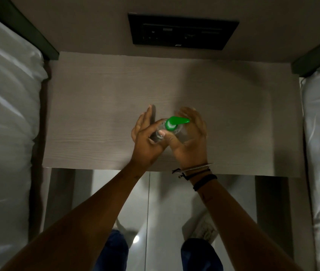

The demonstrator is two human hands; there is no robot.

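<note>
The work looks like steadying a pump bottle over the worktop, either to stand it down or to press out a dose; which of the two cannot be told. Either way, the wide bare surface below the hands is the safe place. Bring the base down flat there before anything is pressed, so the bottle cannot tip.

The right hand should carry the load. Its fingers curl round the far side of the clear body and its thumb presses the near side, so it is clamped on the bottle. A firm but not crushing hold is best, since thin clear plastic will likely flex.

The left hand has its fingers straight and together, pointing away from the person, and lies flat beside the bottle as a guide without gripping it. If a dose is wanted, this hand would need to come under the spout, which at present points the other way.

The pump bottle sits between the two hands, inside the curl of the right and just right of the left palm. It is above the middle of the worktop; whether its base touches the surface is hidden.

The green pump head tops it, with the spout aimed toward the right hand's fingers and away from the left hand.
</note>
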